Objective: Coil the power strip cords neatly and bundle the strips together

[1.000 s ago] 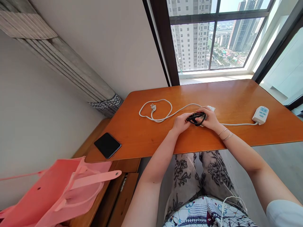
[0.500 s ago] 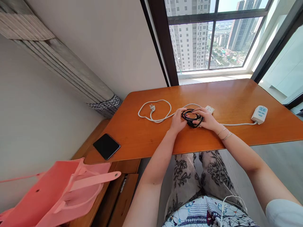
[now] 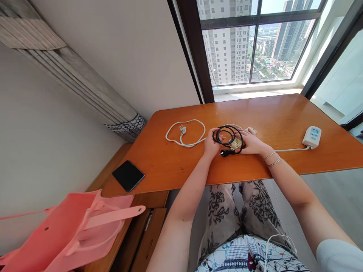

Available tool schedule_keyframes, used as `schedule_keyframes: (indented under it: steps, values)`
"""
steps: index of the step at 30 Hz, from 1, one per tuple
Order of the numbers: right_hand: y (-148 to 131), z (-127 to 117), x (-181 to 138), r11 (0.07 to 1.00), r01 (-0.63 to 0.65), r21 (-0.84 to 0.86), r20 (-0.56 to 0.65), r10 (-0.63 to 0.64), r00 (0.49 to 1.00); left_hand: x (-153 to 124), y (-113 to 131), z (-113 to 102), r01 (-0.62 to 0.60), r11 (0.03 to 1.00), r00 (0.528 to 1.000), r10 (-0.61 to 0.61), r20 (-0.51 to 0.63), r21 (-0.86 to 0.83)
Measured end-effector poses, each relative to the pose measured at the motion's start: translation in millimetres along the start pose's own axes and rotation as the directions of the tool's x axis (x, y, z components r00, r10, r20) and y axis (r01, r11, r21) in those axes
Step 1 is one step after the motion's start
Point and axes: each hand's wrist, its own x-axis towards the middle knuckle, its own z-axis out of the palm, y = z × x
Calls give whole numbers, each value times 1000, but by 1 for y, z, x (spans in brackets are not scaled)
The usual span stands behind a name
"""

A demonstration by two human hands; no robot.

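Observation:
A black power cord [image 3: 224, 127] lies in loose coils between my two hands over the table. My left hand [image 3: 211, 144] grips the left side of the coils, with its fingertips partly hidden. At the right, my right hand [image 3: 251, 142] is closed around the cord and a small block with a pale yellowish label [image 3: 236, 143], perhaps an adapter. The cord's black plug [image 3: 227, 152] hangs out at the bottom of the coils, prongs pointing left. Just behind my right hand is a white piece with socket holes [image 3: 252, 130], partly covered.
A white cord with a plug [image 3: 183, 129] lies looped on the wooden table [image 3: 170, 170]. A white socket block [image 3: 312, 136] sits at the right on its cord. At the left are a black tablet or phone [image 3: 128, 175] and an open pink bag [image 3: 73, 226]. A window stands behind.
The black coils have opened wider, and the plug now sticks out below them. My right hand has moved slightly right, and the labelled block shows more clearly.

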Motion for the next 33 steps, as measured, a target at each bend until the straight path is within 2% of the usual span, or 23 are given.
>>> schedule_keyframes:
  steps: [3, 6, 12, 17, 22, 27, 31, 33]
  values:
    - [-4, -2, -1, 996, -13, -85, 26, 15, 1000, 2, -7, -1, 10, 1000, 1000, -10, -12, -25]
    - [-8, -5, 0, 990, -71, -124, -15, 69, 997, 3, -9, -4, -23, 1000, 1000, 23, -4, -2]
    - [-12, -9, 0, 955, -206, -214, -176, 170, 970, 3, -1, -7, -116, 992, 989, 111, -100, -50]
    - [-12, -14, -3, 899, -276, -339, -339, 156, 928, -3, 11, -6, -161, 980, 981, 146, -127, -115]
    - [-8, -17, -5, 861, -370, -350, -429, 204, 880, -4, 19, -2, -117, 984, 970, 84, -230, -134]
    - [-5, -16, -4, 842, -456, -289, -484, 283, 828, 1, 23, -4, -102, 963, 916, -7, -400, -249]
    - [-2, -16, -3, 829, -524, -196, -564, 342, 751, 5, 27, -10, -59, 933, 886, -115, -450, -355]
    - [1, -16, -2, 816, -563, -133, -605, 383, 698, 7, 29, -14, -14, 893, 868, -212, -448, -449]
